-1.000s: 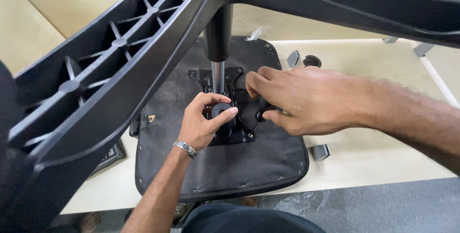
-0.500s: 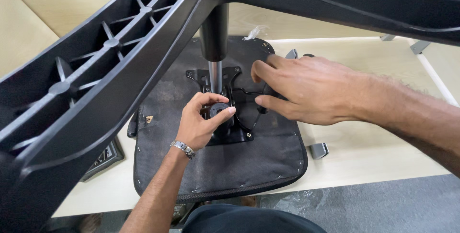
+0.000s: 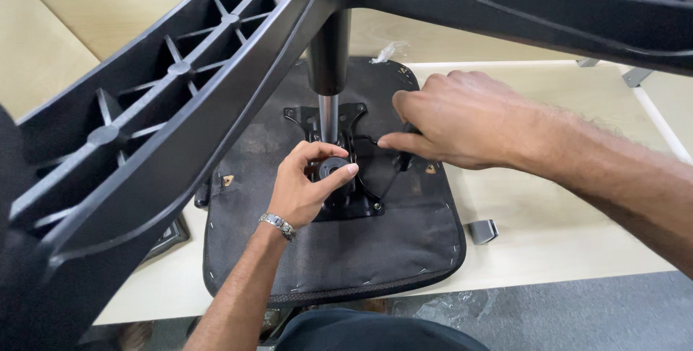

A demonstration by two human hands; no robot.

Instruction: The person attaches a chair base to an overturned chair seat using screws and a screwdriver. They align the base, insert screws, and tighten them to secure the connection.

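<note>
— What are the fingers doing at the round black knob point(image 3: 333, 169)?

— The left hand point(image 3: 307, 186) has thumb and forefinger curled around it, pinching it from both sides. A metal bracelet point(image 3: 278, 225) sits at that wrist.

— And where is the knob?

— On the black metal mechanism plate point(image 3: 346, 163), just in front of the silver gas cylinder point(image 3: 328, 116) that rises from the plate.

— The other hand?

— The right hand point(image 3: 455, 120) lies to the right of the knob, fingers bent and pressed together over a thin black lever point(image 3: 368, 139). The thumb tip touches it; whether the fingers really grip it I cannot tell, since the hand covers it.

— What is around the plate?

— It sits on the upturned black seat underside point(image 3: 339, 257), which lies on a pale table point(image 3: 563, 243). Above the knob, the cylinder runs up into the black star base point(image 3: 180, 105), its ribbed arms spreading left and right. A small grey bracket point(image 3: 483, 231) lies right of the seat.
</note>
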